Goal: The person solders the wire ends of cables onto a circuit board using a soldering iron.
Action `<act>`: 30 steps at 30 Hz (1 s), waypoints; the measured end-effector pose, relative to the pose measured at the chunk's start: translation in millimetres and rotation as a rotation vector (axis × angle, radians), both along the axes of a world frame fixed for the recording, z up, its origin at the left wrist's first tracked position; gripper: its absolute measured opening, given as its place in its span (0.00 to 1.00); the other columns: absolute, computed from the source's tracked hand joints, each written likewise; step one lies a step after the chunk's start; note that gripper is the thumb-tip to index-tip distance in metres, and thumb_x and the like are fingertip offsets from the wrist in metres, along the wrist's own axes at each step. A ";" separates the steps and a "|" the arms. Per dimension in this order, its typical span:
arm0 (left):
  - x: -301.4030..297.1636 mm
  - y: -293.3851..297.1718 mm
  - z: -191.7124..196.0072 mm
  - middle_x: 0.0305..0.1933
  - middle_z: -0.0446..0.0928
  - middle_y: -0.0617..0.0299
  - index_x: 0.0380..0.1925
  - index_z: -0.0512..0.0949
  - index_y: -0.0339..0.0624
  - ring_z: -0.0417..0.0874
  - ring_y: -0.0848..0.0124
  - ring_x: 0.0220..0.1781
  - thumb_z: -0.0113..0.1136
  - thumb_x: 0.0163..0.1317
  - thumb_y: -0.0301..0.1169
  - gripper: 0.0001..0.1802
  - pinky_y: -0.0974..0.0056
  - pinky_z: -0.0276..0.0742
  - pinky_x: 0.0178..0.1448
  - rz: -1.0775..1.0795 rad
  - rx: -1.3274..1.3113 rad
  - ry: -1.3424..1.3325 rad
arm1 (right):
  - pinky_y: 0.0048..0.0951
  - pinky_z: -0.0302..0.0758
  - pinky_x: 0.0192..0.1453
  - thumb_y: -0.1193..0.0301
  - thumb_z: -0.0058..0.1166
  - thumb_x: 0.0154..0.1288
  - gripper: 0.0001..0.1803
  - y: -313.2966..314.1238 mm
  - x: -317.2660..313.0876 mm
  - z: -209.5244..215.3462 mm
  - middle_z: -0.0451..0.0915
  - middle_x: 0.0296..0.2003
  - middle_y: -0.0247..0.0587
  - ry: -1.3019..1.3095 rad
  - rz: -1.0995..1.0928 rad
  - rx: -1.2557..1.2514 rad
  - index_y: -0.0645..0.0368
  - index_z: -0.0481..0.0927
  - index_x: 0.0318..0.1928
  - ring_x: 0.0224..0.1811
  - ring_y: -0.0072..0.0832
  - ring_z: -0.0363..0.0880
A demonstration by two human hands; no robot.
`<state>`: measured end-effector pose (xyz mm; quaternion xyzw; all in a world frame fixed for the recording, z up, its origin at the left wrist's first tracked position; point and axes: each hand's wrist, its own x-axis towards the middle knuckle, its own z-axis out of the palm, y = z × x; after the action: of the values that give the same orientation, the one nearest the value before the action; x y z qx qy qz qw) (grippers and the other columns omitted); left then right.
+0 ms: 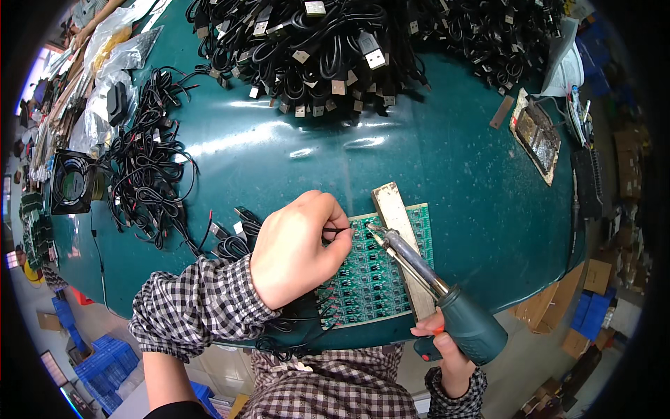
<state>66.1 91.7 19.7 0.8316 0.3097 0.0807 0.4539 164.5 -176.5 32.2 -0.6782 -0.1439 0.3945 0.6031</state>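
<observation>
A green circuit board panel (pixel 373 283) with rows of small parts lies on the table in front of me. A pale, worn bar (pixel 392 204) rests across it, right of its middle. My left hand (pixel 296 244) pinches the thin black end of a cable (pixel 337 230) at the panel's top left edge. My right hand (pixel 452 355) grips a dark green soldering gun (pixel 473 327). Its tip and thin feed tube reach the panel's top row, close to the cable end. More black cables lie along the panel's left side, partly hidden under my left arm.
A big heap of black USB cables (pixel 328 52) covers the far side of the table (pixel 279 160). Loose cables (pixel 150 167) and a small black fan (pixel 72 183) lie left. A stained soldering-iron pad (pixel 537 136) sits far right. Blue crates (pixel 105 366) stand on the floor.
</observation>
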 end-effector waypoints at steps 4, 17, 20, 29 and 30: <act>1.2 1.7 1.3 0.30 0.77 0.53 0.27 0.75 0.36 0.83 0.60 0.30 0.64 0.52 0.26 0.07 0.60 0.79 0.36 -0.005 -0.036 0.049 | 0.41 0.83 0.47 0.69 0.57 0.66 0.16 1.6 -2.1 -1.7 0.80 0.36 0.53 0.000 -0.015 0.027 0.73 0.76 0.43 0.37 0.40 0.83; 8.4 7.1 5.6 0.29 0.78 0.51 0.26 0.75 0.36 0.82 0.55 0.30 0.63 0.51 0.27 0.08 0.56 0.78 0.36 -0.082 0.022 0.091 | 0.40 0.80 0.49 0.68 0.57 0.67 0.14 -4.2 -1.5 -3.7 0.79 0.32 0.51 -0.026 0.079 -0.060 0.70 0.75 0.37 0.37 0.38 0.82; 8.8 8.0 5.2 0.30 0.78 0.51 0.26 0.75 0.36 0.82 0.55 0.31 0.63 0.51 0.27 0.08 0.56 0.78 0.36 -0.094 0.035 0.085 | 0.40 0.80 0.50 0.69 0.57 0.66 0.13 -9.0 -0.4 -7.2 0.79 0.32 0.50 0.005 0.107 -0.098 0.69 0.75 0.36 0.38 0.38 0.81; 9.8 11.2 4.4 0.28 0.78 0.54 0.25 0.76 0.34 0.82 0.64 0.28 0.65 0.48 0.24 0.07 0.63 0.78 0.34 -0.114 0.067 0.086 | 0.44 0.81 0.53 0.70 0.57 0.66 0.12 -12.8 -1.4 -11.8 0.76 0.31 0.46 0.076 0.096 -0.082 0.69 0.75 0.35 0.38 0.34 0.78; 9.9 11.4 4.7 0.28 0.78 0.54 0.25 0.76 0.33 0.82 0.64 0.28 0.65 0.48 0.24 0.07 0.63 0.78 0.34 -0.117 0.067 0.089 | 0.45 0.81 0.53 0.71 0.57 0.66 0.11 -12.4 -2.2 -11.4 0.76 0.31 0.46 0.086 0.085 -0.084 0.69 0.75 0.35 0.38 0.34 0.78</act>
<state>76.1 103.0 24.4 0.8658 0.2775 0.0270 0.4156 162.3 -188.9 20.8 -0.6788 -0.1296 0.4540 0.5624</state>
